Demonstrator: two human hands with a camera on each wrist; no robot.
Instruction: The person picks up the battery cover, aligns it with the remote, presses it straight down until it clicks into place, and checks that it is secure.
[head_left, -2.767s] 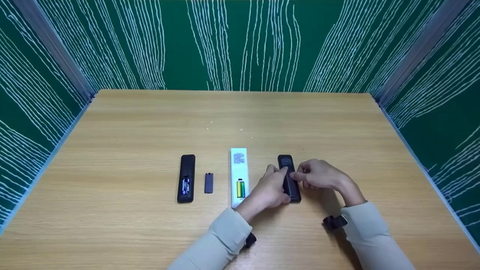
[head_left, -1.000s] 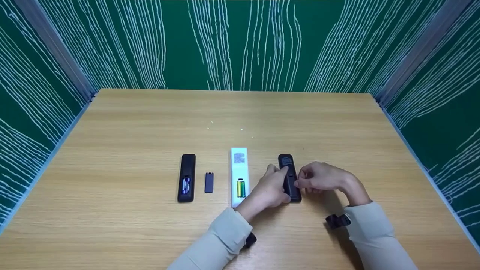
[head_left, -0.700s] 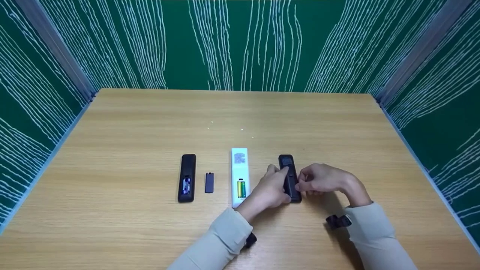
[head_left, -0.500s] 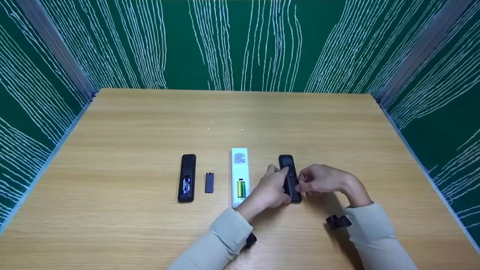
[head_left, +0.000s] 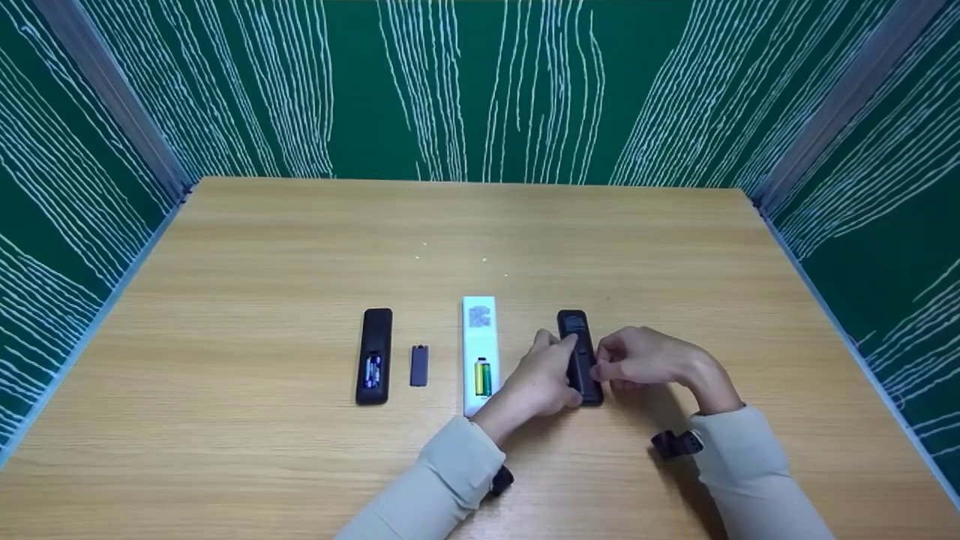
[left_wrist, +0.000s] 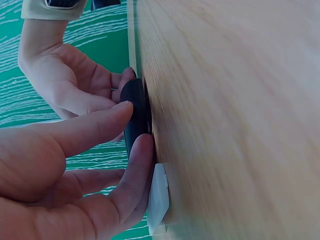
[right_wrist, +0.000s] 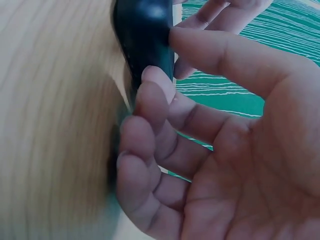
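In the head view a black remote control (head_left: 572, 322) lies face down on the table, a label at its far end. My left hand (head_left: 541, 379) grips it from the left, thumb near its close end and fingers on the far part. In the left wrist view, that thumb and fingers pinch the black remote (left_wrist: 135, 112) across its sides. My right hand (head_left: 645, 358) is at the remote's right edge. The right wrist view shows its thumb and index fingertip (right_wrist: 159, 80) pinching that edge, the other fingers curled beside it.
To the left lies a white remote (head_left: 478, 337) with two batteries (head_left: 481, 377) showing, partly behind my left wrist. Farther left are a loose dark battery cover (head_left: 419, 366) and another black remote (head_left: 374, 337) with its battery bay uncovered. Small white specks (head_left: 484, 259) dot the table (head_left: 300, 247).
My right hand has slid along the remote's right edge toward its near end and slightly right. The left hand and the remotes have stayed put; the last half second shows almost no movement.
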